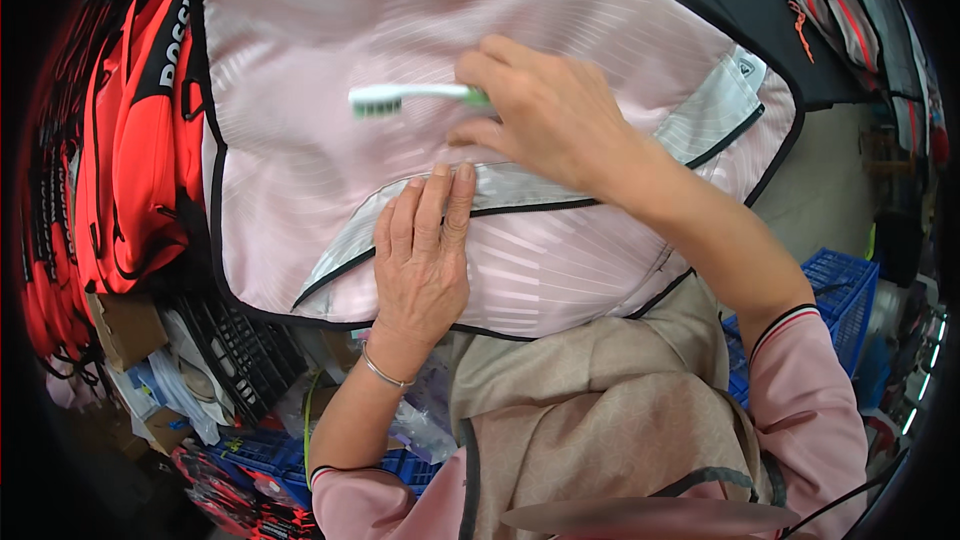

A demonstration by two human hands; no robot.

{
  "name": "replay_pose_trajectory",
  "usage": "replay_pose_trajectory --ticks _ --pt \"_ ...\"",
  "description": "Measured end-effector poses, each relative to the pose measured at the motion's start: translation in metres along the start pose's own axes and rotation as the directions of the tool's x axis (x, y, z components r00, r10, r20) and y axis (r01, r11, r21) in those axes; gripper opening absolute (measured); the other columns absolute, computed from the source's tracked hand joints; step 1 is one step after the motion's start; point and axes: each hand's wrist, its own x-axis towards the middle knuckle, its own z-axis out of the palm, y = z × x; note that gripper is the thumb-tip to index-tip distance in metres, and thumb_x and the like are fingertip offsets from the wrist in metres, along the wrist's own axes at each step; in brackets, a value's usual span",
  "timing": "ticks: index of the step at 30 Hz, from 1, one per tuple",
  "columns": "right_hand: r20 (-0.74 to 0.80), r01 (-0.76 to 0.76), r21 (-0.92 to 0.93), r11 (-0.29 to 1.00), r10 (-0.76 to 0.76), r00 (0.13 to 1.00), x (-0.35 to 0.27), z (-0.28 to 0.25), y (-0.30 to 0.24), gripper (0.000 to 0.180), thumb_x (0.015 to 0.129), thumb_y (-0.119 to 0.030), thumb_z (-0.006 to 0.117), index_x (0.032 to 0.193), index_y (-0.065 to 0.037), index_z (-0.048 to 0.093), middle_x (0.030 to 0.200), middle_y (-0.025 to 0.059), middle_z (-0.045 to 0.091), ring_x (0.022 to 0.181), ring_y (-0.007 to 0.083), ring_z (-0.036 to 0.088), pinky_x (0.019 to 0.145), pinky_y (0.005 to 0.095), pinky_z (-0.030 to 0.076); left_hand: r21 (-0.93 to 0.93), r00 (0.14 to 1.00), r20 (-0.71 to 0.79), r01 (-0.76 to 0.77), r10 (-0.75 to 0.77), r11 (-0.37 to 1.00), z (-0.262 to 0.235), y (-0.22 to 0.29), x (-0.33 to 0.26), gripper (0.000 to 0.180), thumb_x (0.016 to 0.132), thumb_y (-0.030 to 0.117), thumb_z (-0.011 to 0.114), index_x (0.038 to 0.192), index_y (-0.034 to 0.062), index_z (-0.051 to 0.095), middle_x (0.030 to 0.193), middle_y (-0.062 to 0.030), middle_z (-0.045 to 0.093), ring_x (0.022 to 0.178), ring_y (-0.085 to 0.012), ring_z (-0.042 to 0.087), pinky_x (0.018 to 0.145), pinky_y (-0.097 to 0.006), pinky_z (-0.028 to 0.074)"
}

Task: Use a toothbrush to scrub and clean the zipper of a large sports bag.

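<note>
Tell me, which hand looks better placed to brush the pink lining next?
The right hand, probably: it already grips the toothbrush, bristles down over the pink lining. The left hand lies flat on the fabric, holding it down.

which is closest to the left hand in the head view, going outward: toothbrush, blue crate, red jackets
1. toothbrush, just above the left hand, held by the right hand
2. red jackets, hanging far left
3. blue crate, far right

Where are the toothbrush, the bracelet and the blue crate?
toothbrush (pixel 378 103): head view, on its bristle head.
bracelet (pixel 384 372): head view, on the band at the left wrist.
blue crate (pixel 845 290): head view, on its mesh wall.
</note>
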Motion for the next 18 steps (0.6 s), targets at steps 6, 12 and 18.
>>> replay_pose_trajectory --ticks 6,12,18 --pt "0.077 -0.135 0.093 0.986 0.128 0.989 0.015 0.005 0.01 0.034 0.074 -0.028 0.083 0.085 -0.003 0.063 0.08 0.0109 0.065 0.076 0.0347 0.065 0.065 0.0461 0.05 0.012 0.99 0.138 -0.019 0.017 1.0 -0.004 0.001 0.002 0.061 0.089 0.004 0.048 0.15 0.0082 0.047 0.161 -0.0057 0.035 0.149 -0.0273 0.03 0.121 -0.045 0.025" --pt "0.324 -0.339 0.118 0.933 0.287 0.901 0.03 -0.014 0.002 0.029 0.076 -0.026 0.08 0.091 -0.003 0.072 0.084 0.0163 0.072 0.088 0.0366 0.07 0.076 0.0484 0.056 -0.041 0.995 0.089 -0.032 0.036 0.999 -0.007 -0.001 0.002 0.059 0.088 -0.001 0.049 0.146 0.0036 0.05 0.156 -0.0085 0.042 0.146 -0.0285 0.037 0.119 -0.045 0.03" --pt "0.334 -0.342 0.147 0.928 0.278 0.901 0.029 -0.012 0.009 0.028 0.077 -0.027 0.078 0.089 -0.002 0.072 0.083 0.0164 0.072 0.086 0.0358 0.071 0.077 0.0472 0.057 -0.099 0.998 0.049 -0.035 0.04 0.994 -0.004 -0.001 0.001 0.058 0.086 -0.005 0.051 0.144 0.0013 0.053 0.152 -0.0111 0.047 0.14 -0.0301 0.044 0.116 -0.046 0.035"
